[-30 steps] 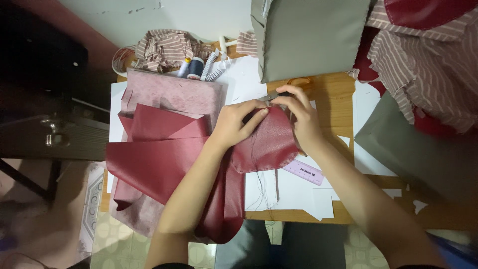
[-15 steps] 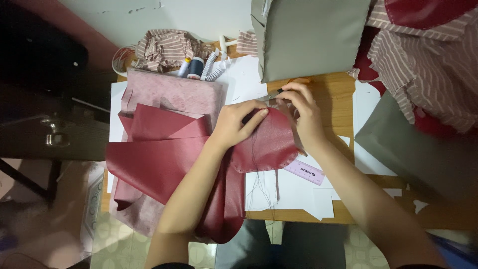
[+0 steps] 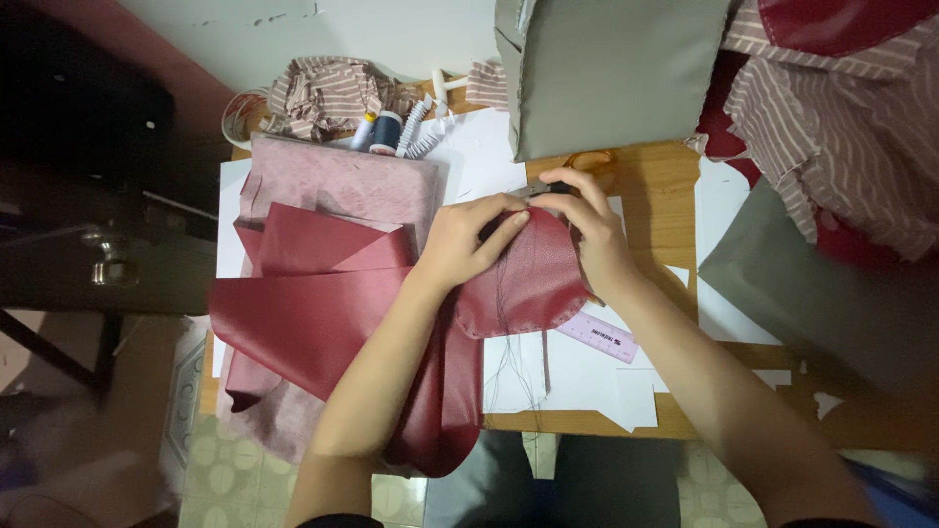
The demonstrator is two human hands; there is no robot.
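Note:
A dark red fabric piece [image 3: 528, 284] lies on the wooden table [image 3: 665, 196], with loose threads hanging from it. My left hand [image 3: 469, 240] presses flat on its upper left part. My right hand [image 3: 587, 230] pinches the fabric's top edge, next to small scissors with orange handles [image 3: 587, 166] lying just beyond my fingers. More dark red fabric [image 3: 313, 313] spreads to the left and hangs off the table's near edge.
A pink ruler [image 3: 599, 337] sticks out under the fabric on white paper sheets [image 3: 548, 376]. Thread spools [image 3: 381, 132] and striped cloth [image 3: 323, 93] sit at the back left. Grey-green fabric [image 3: 616, 68] hangs at the back; striped fabric [image 3: 841, 127] lies right.
My hands have barely shifted; the right hand's fingers moved slightly along the fabric's top edge.

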